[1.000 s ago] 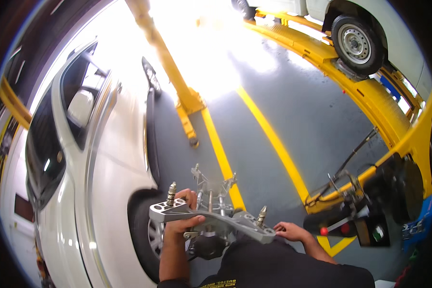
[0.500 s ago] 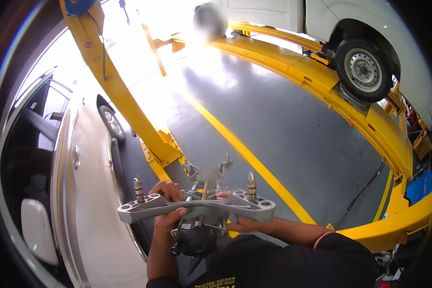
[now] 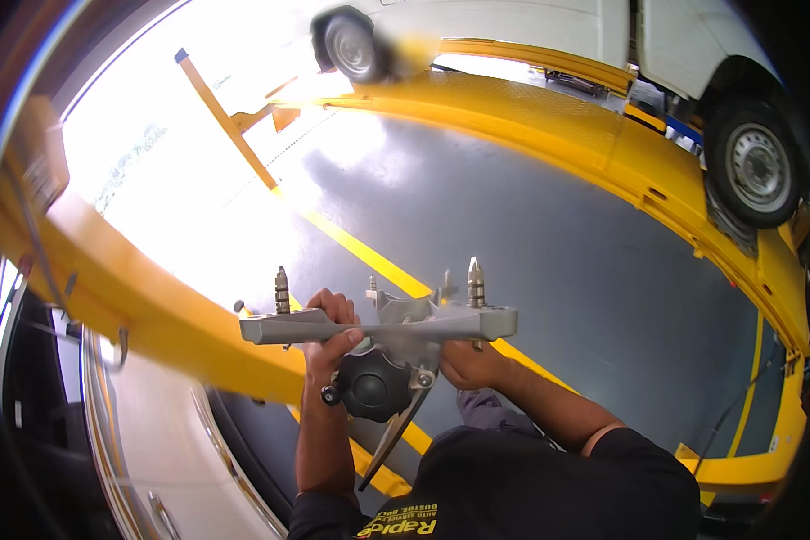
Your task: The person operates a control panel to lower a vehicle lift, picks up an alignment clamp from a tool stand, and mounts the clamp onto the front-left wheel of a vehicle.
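A grey metal wheel alignment clamp (image 3: 405,330) is held level in front of my chest, its near crossbar seen almost edge-on. Metal studs point up from both ends of this bar, and a black round knob (image 3: 372,385) faces me below it. My left hand (image 3: 333,335) is closed around the clamp left of centre, thumb over the near bar. On the right, my right hand (image 3: 471,364) grips the clamp under the bar, with its fingertips partly hidden. The clamp's far bracket (image 3: 405,308) is partly covered by the near bar.
A yellow post (image 3: 153,306) slants across the left, close by, with a light-coloured car (image 3: 144,432) beyond it. To the right, a white vehicle (image 3: 531,31) stands with its wheels (image 3: 758,166) on a yellow lift runway (image 3: 549,117). Yellow lines (image 3: 360,247) cross the grey floor.
The view has shifted: the yellow post appears larger and farther left, the white vehicle farther right. The clamp has tilted so its near bar shows edge-on. Both hands keep their hold.
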The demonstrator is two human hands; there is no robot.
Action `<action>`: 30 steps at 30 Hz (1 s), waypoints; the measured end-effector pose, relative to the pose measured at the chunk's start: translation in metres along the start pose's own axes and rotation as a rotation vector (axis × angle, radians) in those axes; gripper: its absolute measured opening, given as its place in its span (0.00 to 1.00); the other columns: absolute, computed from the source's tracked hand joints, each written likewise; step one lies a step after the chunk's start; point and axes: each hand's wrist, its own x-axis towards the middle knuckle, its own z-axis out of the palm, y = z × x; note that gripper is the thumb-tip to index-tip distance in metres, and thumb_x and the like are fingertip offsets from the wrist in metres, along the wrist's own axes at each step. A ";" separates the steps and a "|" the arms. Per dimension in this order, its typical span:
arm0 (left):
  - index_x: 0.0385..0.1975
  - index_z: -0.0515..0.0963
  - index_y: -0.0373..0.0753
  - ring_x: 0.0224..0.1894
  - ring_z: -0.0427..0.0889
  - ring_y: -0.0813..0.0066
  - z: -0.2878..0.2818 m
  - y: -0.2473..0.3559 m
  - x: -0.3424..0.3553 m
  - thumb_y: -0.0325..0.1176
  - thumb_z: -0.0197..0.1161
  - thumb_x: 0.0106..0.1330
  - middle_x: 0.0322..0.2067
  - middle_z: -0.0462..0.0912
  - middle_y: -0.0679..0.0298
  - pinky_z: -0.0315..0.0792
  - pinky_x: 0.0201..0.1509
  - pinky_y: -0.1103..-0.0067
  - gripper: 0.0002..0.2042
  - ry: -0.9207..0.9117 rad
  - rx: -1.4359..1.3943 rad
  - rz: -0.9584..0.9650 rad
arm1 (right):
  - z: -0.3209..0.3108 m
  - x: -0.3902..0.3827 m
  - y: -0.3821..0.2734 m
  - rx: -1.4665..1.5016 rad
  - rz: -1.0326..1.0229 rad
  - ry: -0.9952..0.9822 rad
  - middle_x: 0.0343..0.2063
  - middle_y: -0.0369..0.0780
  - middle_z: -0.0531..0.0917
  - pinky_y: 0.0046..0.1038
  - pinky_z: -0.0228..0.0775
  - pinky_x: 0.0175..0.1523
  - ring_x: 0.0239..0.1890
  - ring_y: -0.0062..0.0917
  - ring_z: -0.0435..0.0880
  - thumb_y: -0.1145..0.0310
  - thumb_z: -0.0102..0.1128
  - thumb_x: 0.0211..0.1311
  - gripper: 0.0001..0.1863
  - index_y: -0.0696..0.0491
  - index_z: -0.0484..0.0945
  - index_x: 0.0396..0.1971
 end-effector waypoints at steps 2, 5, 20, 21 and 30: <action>0.24 0.59 0.44 0.24 0.60 0.82 -0.065 -0.020 0.075 0.22 0.73 0.44 0.21 0.63 0.70 0.58 0.27 0.82 0.23 -0.041 0.028 -0.008 | 0.019 0.070 0.067 -0.085 -0.031 -0.016 0.46 0.54 0.77 0.46 0.67 0.56 0.50 0.52 0.75 0.67 0.57 0.64 0.19 0.59 0.73 0.52; 0.24 0.60 0.44 0.24 0.60 0.81 -0.132 -0.038 0.190 0.22 0.73 0.43 0.21 0.63 0.69 0.59 0.27 0.81 0.22 -0.004 -0.035 0.013 | 0.010 0.187 0.145 0.043 0.118 -0.147 0.49 0.50 0.78 0.43 0.66 0.61 0.55 0.48 0.76 0.62 0.61 0.64 0.20 0.55 0.75 0.52; 0.29 0.65 0.42 0.28 0.59 0.80 -0.575 -0.086 0.747 0.34 0.53 0.71 0.25 0.62 0.70 0.57 0.30 0.80 0.08 -0.083 -0.253 0.149 | 0.175 0.750 0.560 0.223 -0.156 0.184 0.27 0.41 0.80 0.39 0.71 0.43 0.34 0.40 0.82 0.66 0.68 0.54 0.11 0.54 0.80 0.35; 0.30 0.66 0.41 0.29 0.60 0.80 -0.585 -0.087 0.789 0.34 0.54 0.70 0.25 0.63 0.70 0.58 0.32 0.80 0.08 -0.127 -0.243 0.124 | 0.173 0.780 0.588 0.167 -0.171 0.213 0.27 0.41 0.80 0.39 0.71 0.43 0.34 0.40 0.82 0.65 0.68 0.54 0.11 0.54 0.80 0.34; 0.37 0.69 0.37 0.37 0.66 0.72 -0.698 -0.127 1.156 0.36 0.57 0.66 0.32 0.68 0.65 0.62 0.47 0.73 0.09 -0.214 -0.318 0.079 | 0.118 1.033 0.797 -0.128 -0.182 0.485 0.28 0.39 0.86 0.35 0.73 0.41 0.33 0.31 0.86 0.60 0.72 0.53 0.14 0.51 0.86 0.38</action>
